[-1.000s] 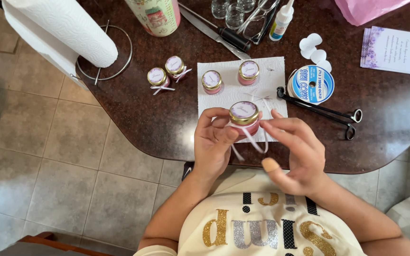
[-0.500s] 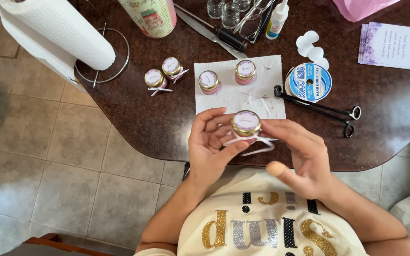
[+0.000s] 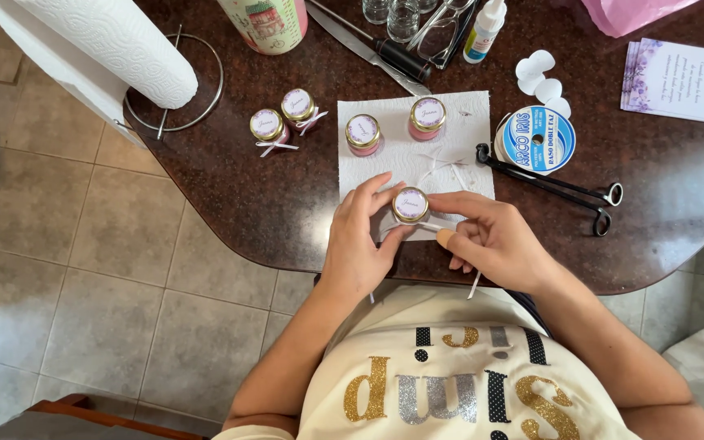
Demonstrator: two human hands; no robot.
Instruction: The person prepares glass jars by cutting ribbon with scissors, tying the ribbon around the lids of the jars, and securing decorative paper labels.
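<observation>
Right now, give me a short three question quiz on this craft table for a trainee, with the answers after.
1. True or false: both hands touch the small jar with the gold lid.
2. How many other small jars stand farther back on the table? A two, B four, C six.
3. What lies to the right of the ribbon spool?

Key
1. True: the left hand and the right hand both grip it at the near edge of the paper towel sheet, a white ribbon trailing below.
2. B, four.
3. Black long-handled scissors.
</observation>
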